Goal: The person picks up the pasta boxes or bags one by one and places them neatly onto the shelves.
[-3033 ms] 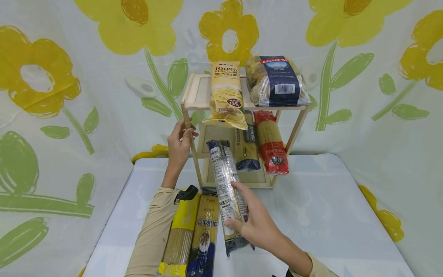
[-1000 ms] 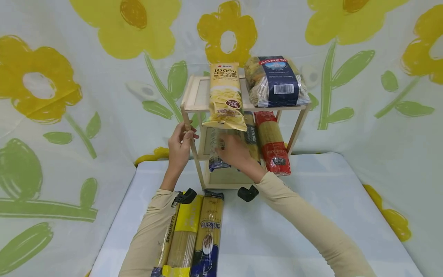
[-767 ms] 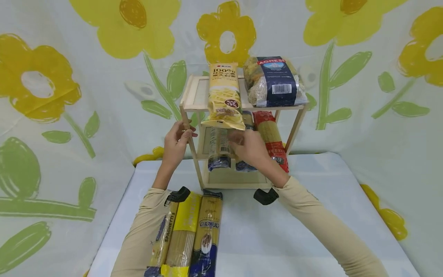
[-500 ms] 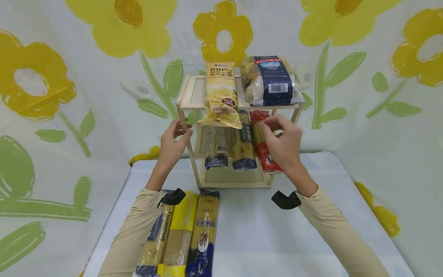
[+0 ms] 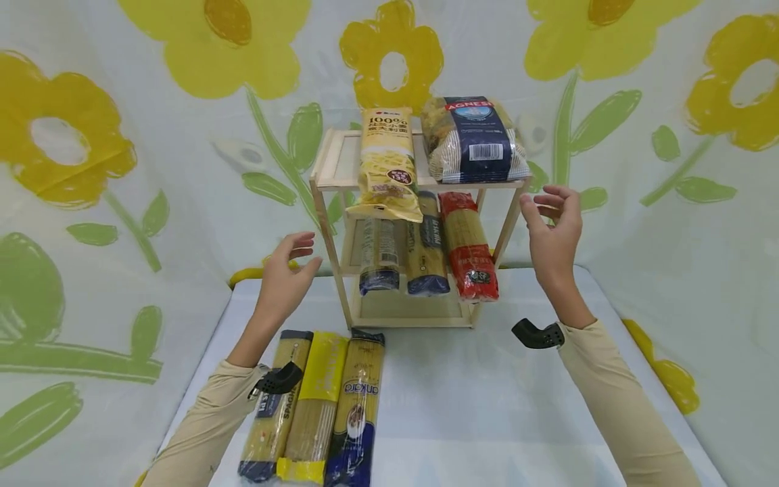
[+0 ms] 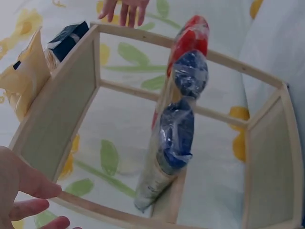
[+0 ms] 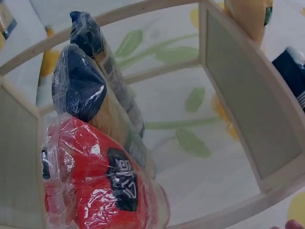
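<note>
My left hand [image 5: 285, 281] is held off to the left of a small wooden shelf rack [image 5: 426, 322], fingers relaxed and holding nothing. On the other side my right hand [image 5: 555, 237] hovers beside the rack's right post, also holding nothing. Three packs lie side by side on the middle shelf: a clear-wrapped spaghetti pack with blue ends [image 5: 380, 257], a second blue-ended spaghetti pack [image 5: 429, 250] and a red spaghetti pack [image 5: 468, 247]. Their front ends jut past the shelf edge. Up on the top shelf rest a yellow noodle pack [image 5: 388, 162] and a bulky Agnesi pasta bag [image 5: 476, 141].
On the table's left, before the rack, lie three more packs: a blue-ended spaghetti pack [image 5: 276, 406], a yellow-banded pack [image 5: 315, 409] and an Ankara pack [image 5: 358, 412]. The light-blue table [image 5: 487, 412] extends rightward. A flower-patterned cloth [image 5: 645, 264] hangs behind.
The right hand laid the clear-wrapped spaghetti pack on the middle shelf's left, let go and moved out to the right. The left hand released the rack's left post and drew back left.
</note>
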Motion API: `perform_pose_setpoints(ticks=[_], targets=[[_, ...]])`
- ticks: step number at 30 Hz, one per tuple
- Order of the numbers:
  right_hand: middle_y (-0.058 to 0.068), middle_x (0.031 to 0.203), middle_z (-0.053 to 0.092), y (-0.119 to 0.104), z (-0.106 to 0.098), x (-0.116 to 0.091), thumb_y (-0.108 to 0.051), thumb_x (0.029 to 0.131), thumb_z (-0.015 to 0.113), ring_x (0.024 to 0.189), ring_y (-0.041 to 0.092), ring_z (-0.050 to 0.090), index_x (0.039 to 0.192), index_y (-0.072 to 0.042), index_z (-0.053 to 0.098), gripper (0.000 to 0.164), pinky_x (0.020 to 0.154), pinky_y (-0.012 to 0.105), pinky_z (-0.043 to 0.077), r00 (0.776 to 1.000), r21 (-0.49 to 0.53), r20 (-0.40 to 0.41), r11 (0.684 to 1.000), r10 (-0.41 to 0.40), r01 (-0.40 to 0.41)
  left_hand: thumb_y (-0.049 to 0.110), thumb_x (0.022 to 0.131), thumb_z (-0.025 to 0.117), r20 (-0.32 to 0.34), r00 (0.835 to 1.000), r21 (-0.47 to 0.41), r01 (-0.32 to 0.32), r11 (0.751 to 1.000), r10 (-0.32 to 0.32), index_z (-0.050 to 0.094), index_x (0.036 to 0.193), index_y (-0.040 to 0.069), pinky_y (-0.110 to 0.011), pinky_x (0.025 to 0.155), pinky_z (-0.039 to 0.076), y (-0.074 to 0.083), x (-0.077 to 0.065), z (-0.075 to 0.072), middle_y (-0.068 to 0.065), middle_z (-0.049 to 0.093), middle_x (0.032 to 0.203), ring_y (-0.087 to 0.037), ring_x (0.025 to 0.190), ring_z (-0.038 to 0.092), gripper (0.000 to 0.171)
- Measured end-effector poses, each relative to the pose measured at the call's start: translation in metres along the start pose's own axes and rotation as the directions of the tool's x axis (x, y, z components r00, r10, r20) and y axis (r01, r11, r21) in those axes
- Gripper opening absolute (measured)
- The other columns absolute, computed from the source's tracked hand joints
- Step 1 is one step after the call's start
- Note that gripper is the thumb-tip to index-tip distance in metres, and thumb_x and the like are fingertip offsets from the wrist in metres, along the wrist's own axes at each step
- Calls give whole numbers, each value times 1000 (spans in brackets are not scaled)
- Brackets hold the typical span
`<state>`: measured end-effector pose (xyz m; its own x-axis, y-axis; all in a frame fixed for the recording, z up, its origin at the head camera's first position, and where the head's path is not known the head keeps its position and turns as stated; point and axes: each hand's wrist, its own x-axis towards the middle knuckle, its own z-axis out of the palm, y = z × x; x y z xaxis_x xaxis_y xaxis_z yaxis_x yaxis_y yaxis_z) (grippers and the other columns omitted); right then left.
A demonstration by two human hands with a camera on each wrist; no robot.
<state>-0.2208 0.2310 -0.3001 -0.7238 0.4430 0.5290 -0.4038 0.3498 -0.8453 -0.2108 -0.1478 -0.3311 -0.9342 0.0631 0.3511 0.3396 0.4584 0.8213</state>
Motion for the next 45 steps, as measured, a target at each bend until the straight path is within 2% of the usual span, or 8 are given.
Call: perform_pose_setpoints(ticks=[8, 13, 28, 32, 37, 41, 44, 45], targets=[[9, 98, 65, 18, -4, 9, -34, 102, 40, 84, 16, 65, 121, -8, 52, 35, 75, 23, 51, 966, 126, 256, 990, 28, -62, 10, 93, 60, 60, 994, 58, 90, 994, -94, 49, 132, 11, -46, 85, 51, -19, -39, 0, -10, 55, 124, -29, 113, 54, 41], [6, 91, 63, 25, -6, 12, -36, 102, 37, 81, 14, 67, 119, -6, 54, 39, 78, 21, 51, 945, 134, 327, 990, 7, -54, 11, 93, 60, 84, 989, 44, 117, 992, -120, 49, 131, 11, -46, 83, 51, -32, -55, 12, -10, 56, 122, -27, 111, 56, 40], [19, 88, 59, 40, 3, 16, -23, 103, 35, 76, 21, 64, 109, -3, 54, 28, 73, 20, 53, 936, 97, 327, 990, -129, 103, 4, 89, 64, 172, 962, 58, 203, 977, -210, 56, 125, 6, -36, 75, 55, -54, -119, 55, -12, 60, 114, -33, 104, 58, 37], [24, 86, 58, 41, 5, 18, -18, 103, 34, 73, 24, 64, 106, -2, 54, 26, 71, 20, 54, 941, 109, 308, 987, -144, 115, 8, 88, 66, 233, 939, 58, 247, 967, -253, 56, 124, 6, -35, 76, 54, -61, -136, 67, -11, 59, 117, -35, 105, 57, 37], [23, 82, 57, 33, 9, 13, -19, 103, 36, 69, 23, 63, 104, 1, 54, 27, 69, 20, 54, 945, 125, 284, 984, -159, 128, 19, 87, 69, 305, 894, 138, 298, 944, -327, 53, 128, 6, -50, 85, 50, -74, -164, 81, -16, 52, 126, -39, 111, 52, 46], [22, 80, 57, 42, 12, 12, -19, 103, 36, 67, 20, 63, 107, 8, 52, 31, 67, 21, 54, 948, 126, 271, 982, -168, 138, 28, 79, 77, 296, 846, 283, 366, 887, -444, 49, 130, 8, -63, 82, 44, -88, -194, 98, -22, 46, 126, -46, 111, 47, 61], [24, 80, 56, 44, 14, 11, -17, 103, 35, 66, 19, 62, 106, 8, 52, 31, 66, 21, 54, 947, 134, 268, 980, -178, 146, 35, 69, 82, 243, 841, 433, 352, 830, -483, 48, 128, 9, -64, 79, 44, -97, -215, 114, -23, 43, 124, -47, 109, 47, 73], [24, 80, 56, 44, 14, 11, -17, 103, 35, 66, 19, 62, 106, 7, 52, 30, 66, 21, 54, 947, 135, 266, 979, -182, 150, 37, 66, 84, 224, 848, 474, 335, 814, -480, 47, 128, 9, -64, 80, 44, -99, -220, 119, -24, 43, 124, -47, 109, 46, 77]])
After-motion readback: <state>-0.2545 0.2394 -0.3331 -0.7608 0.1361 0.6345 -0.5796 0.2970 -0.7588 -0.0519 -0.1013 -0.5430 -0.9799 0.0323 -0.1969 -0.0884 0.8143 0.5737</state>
